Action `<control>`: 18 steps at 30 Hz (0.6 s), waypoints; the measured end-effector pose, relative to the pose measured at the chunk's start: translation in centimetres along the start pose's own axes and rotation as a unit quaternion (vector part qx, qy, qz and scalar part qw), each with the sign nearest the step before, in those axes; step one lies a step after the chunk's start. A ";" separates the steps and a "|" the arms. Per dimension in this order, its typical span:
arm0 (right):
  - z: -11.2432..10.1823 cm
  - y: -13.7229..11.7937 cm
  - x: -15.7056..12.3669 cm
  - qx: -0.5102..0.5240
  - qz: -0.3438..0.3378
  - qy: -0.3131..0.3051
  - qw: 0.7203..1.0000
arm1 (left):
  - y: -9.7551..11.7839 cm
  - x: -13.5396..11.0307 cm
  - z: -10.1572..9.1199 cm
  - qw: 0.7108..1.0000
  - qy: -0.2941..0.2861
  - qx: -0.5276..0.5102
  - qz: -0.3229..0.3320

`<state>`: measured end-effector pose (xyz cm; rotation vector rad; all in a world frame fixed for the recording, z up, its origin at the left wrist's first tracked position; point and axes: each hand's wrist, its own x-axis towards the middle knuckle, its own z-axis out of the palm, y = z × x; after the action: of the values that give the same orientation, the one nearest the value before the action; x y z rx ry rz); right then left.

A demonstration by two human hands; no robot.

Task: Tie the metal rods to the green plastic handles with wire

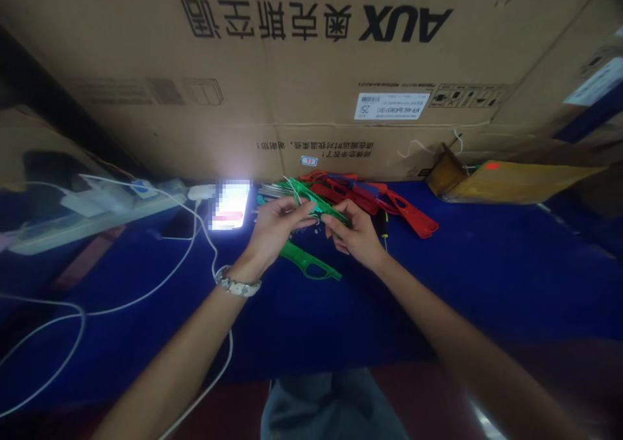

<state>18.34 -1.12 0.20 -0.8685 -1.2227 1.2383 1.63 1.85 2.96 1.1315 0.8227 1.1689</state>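
Observation:
My left hand [278, 227] and my right hand [355, 233] meet above a blue cloth [487, 278], both pinching one green plastic handle piece [321, 205] held level between them. A wristwatch [237, 285] sits on my left wrist. Under my hands lies a second green handle piece [309, 263] on the cloth. Behind them is a heap of red handle pieces [389, 203] with a few green ones and metal blades mixed in.
A lit phone [230, 205] lies left of my hands, with white cables [146, 291] and a power strip [92, 214] further left. A big cardboard box [311, 70] walls the back. A yellowish packet [506, 182] rests at the right.

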 end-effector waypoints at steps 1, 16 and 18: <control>0.0 0.0 0.0 -0.001 -0.003 0.003 1.000 | 0.0 0.0 -0.1 1.000 -0.001 0.001 -0.003; -0.7 -0.3 -0.4 -0.009 0.010 -0.056 0.998 | 0.2 0.3 -0.7 0.998 -0.005 0.039 -0.039; -0.8 -0.5 -0.5 0.006 0.016 -0.069 0.997 | 0.1 0.3 -0.6 0.998 -0.005 0.044 -0.037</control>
<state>19.28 -1.54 0.43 -0.8082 -1.3141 1.3485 1.07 2.29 2.96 1.1677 0.9080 1.0749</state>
